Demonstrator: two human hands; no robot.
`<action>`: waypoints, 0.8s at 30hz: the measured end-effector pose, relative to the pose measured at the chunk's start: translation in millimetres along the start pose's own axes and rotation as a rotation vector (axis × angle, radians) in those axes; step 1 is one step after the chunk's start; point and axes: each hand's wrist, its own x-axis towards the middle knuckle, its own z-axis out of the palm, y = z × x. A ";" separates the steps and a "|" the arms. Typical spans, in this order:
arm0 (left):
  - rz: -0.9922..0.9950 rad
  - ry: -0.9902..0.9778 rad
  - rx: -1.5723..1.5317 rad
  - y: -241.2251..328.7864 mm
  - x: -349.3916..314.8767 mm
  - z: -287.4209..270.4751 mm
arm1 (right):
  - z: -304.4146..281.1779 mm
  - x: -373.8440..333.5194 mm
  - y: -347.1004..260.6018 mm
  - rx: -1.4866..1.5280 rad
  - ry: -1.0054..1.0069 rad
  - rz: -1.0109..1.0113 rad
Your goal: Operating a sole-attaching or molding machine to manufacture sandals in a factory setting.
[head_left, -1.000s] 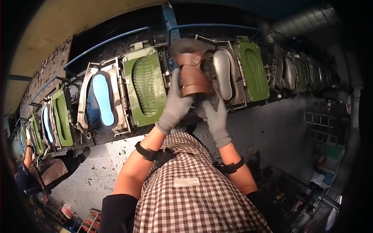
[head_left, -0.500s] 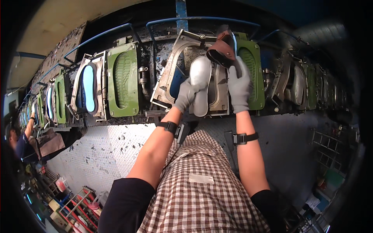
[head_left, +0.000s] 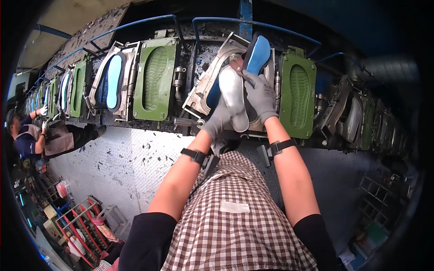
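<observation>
My left hand (head_left: pixel 219 119), in a grey glove, is closed around the lower part of a silver metal shoe last (head_left: pixel 231 88); some of its fingers are hidden behind the last. Just right of that, my gloved right hand (head_left: pixel 262 95) grips the near end of a brown shoe upper (head_left: pixel 238 63). The upper's light blue underside (head_left: pixel 259 55) with a dark rim faces up. Both things are over an opened metal mould frame (head_left: pixel 199 95), beside a green mould plate (head_left: pixel 297 92) with a tread pattern.
More green plates (head_left: pixel 154 81) and metal moulds with blue-soled shoes (head_left: pixel 114 81) run along the line. Blue rails (head_left: pixel 257 20) pass behind them. Another person (head_left: pixel 34 137) works at far left. A red-barred rack (head_left: pixel 81 226) stands lower left. Dark scraps dot the metal floor (head_left: pixel 108 167).
The shoe upper has turned over in my right hand, bringing its blue underside into sight. My left hand stays on the last. The whole view has shifted slightly.
</observation>
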 end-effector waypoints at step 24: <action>-0.246 0.020 -0.274 55.7 15.2 11.4 | -2.4 -50.9 8.0 0.022 -0.166 0.239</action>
